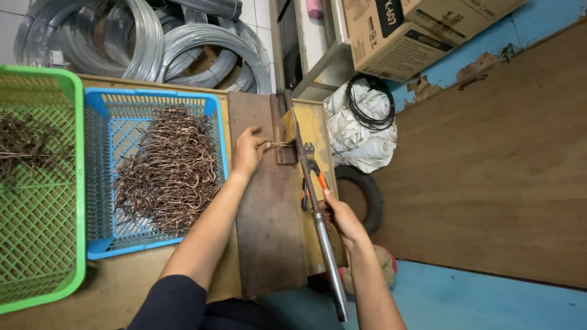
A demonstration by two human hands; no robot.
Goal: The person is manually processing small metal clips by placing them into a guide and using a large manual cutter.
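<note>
Two plastic baskets: one green basket [73,183] at far left, one blue basket [217,131] beside it, each holding bent copper-coloured wire pieces too many to count. Two cardboard boxes [391,36] upper right. Several grey wire coils [183,49] upper left, number unclear. One pair of orange-handled pliers [313,174] at centre.

Blue floor [489,299], brown wooden panel [489,165], white tiled wall [257,12], metal shelf [318,67] with cardboard boxes [391,36]

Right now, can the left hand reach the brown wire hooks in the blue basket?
Probably yes. The left hand rests on the metal plate right beside the blue basket, which is open on top. Nothing lies between it and the wire hooks. It pinches a small wire piece, though.
</note>
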